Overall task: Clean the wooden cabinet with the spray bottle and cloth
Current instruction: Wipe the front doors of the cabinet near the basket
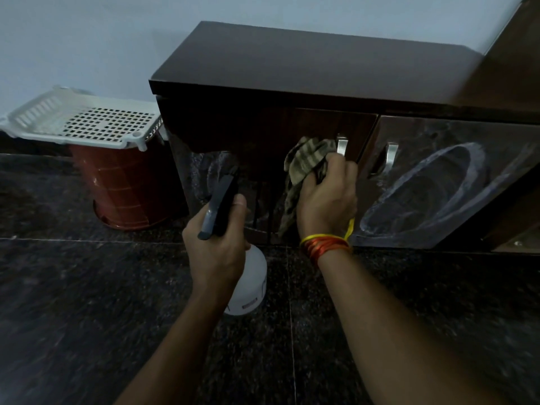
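A low dark wooden cabinet (306, 71) stands against the wall, with two glossy doors and metal handles. My right hand (327, 197) grips a striped olive cloth (306, 159) and presses it against the left door, just beside that door's handle (341, 145). My left hand (217, 247) holds a white spray bottle (251, 285) by its black trigger head (220, 206), which points at the lower left of the same door. Whitish smears show on the left door's lower part and on the right door (455, 182).
A brown plastic bin (128, 188) topped by a white perforated tray (84, 121) stands left of the cabinet. The floor (87, 302) is dark speckled stone. A taller dark wooden unit (514, 62) adjoins the cabinet on the right.
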The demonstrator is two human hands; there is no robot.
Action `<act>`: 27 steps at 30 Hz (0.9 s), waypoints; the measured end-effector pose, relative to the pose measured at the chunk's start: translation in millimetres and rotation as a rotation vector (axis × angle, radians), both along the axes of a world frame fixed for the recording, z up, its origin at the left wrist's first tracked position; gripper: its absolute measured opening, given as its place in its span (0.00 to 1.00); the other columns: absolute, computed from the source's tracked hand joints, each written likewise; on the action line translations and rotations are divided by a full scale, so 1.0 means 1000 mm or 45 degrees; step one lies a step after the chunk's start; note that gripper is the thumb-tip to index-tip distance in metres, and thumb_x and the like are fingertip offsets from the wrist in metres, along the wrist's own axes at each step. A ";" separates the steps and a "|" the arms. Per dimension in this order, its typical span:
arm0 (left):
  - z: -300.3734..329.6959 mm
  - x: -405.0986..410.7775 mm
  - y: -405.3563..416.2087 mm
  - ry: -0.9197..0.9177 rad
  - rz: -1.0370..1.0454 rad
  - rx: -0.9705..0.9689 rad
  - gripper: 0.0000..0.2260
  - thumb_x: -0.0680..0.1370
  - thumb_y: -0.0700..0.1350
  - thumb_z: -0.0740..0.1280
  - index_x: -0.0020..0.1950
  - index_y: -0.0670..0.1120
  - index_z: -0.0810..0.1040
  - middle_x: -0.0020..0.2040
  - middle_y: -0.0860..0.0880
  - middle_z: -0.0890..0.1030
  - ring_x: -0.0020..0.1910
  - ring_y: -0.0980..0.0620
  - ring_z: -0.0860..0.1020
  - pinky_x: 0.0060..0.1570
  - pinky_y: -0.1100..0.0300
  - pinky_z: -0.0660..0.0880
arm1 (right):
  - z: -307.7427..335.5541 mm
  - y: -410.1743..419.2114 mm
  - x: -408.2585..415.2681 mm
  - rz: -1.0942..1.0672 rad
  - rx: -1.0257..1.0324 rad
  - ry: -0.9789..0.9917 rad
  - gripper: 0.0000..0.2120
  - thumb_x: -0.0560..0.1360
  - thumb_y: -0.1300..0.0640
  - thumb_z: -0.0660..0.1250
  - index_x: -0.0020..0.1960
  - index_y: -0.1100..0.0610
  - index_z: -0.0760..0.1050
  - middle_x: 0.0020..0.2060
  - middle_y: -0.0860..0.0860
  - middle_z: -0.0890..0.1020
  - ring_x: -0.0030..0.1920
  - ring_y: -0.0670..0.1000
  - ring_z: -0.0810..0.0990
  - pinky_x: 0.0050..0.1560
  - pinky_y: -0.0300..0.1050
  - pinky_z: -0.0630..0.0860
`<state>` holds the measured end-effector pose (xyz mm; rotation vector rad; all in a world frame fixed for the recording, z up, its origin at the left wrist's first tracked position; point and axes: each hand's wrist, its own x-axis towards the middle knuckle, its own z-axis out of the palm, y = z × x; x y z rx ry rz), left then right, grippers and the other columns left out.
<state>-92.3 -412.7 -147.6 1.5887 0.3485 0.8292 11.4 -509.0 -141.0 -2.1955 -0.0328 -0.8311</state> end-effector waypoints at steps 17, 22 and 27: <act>0.002 0.001 -0.009 0.035 -0.017 -0.002 0.12 0.80 0.44 0.64 0.44 0.35 0.79 0.32 0.31 0.75 0.23 0.53 0.72 0.26 0.70 0.69 | 0.002 -0.009 0.015 0.030 0.057 -0.086 0.19 0.72 0.63 0.68 0.61 0.59 0.68 0.59 0.58 0.71 0.55 0.59 0.75 0.49 0.54 0.78; 0.003 -0.001 -0.004 0.021 0.011 -0.015 0.13 0.79 0.45 0.63 0.44 0.35 0.79 0.29 0.35 0.75 0.23 0.53 0.73 0.27 0.71 0.69 | -0.013 -0.010 0.012 0.059 0.268 -0.026 0.20 0.73 0.62 0.66 0.62 0.58 0.65 0.55 0.55 0.73 0.54 0.55 0.75 0.49 0.46 0.74; 0.008 0.002 -0.005 -0.008 -0.014 0.005 0.14 0.79 0.48 0.63 0.44 0.37 0.78 0.36 0.30 0.76 0.24 0.47 0.72 0.27 0.70 0.70 | 0.016 -0.011 0.029 0.046 0.271 -0.025 0.24 0.73 0.58 0.67 0.65 0.57 0.64 0.60 0.53 0.74 0.58 0.56 0.76 0.52 0.47 0.75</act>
